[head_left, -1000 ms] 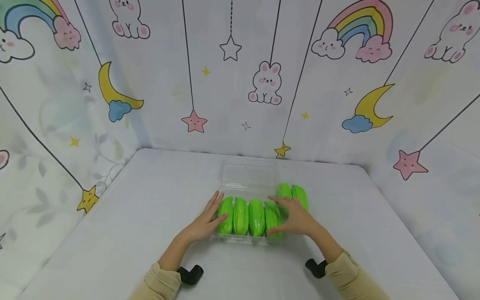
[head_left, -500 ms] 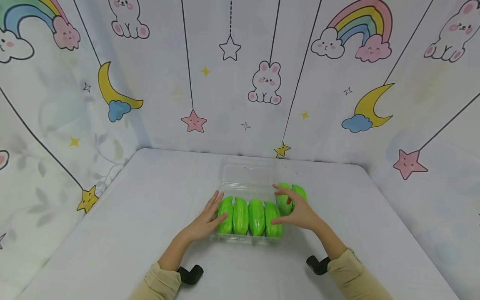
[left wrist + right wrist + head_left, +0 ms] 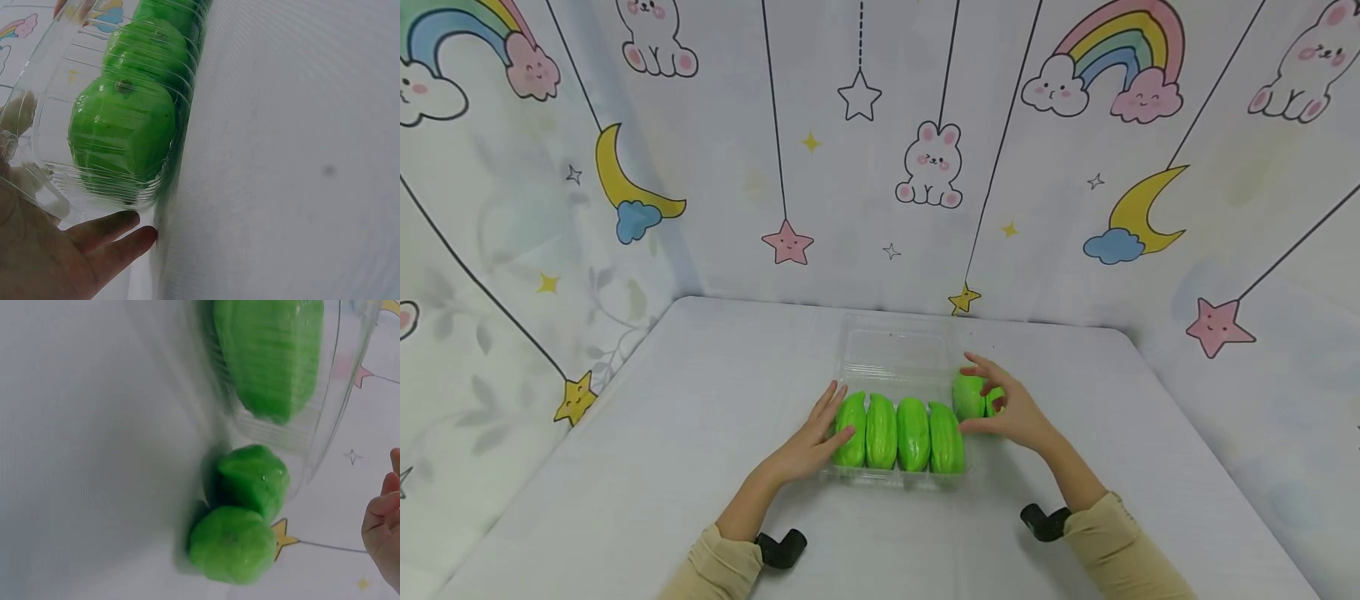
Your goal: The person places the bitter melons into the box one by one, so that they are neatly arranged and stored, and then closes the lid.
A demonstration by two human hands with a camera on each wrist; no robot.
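Note:
A clear plastic clamshell box (image 3: 880, 477) holds several plump, ridged green cucumber-like vegetables (image 3: 913, 435) side by side. My left hand (image 3: 808, 442) rests against the box's left side, fingers fairly straight, thumb over the leftmost vegetable. Through the plastic wall in the left wrist view, the end of a green vegetable (image 3: 125, 131) shows close above two fingers of that hand. Two more green vegetables (image 3: 967, 396) lie outside the box at its right. Above them hovers my right hand (image 3: 1011, 414), thumb and fingers spread apart, holding nothing and partly hiding the pair.
The box's transparent lid (image 3: 895, 346) lies folded back toward the rear of the table. Everything stands on a white-covered table (image 3: 715, 375). A printed cloth backdrop (image 3: 850, 167) rises behind and on both sides. Black wrist mounts (image 3: 782, 550) stick out near both sleeves.
My right hand has moved off the rightmost vegetable in the box, going right and back over the loose pair. The left hand and the box have stayed put.

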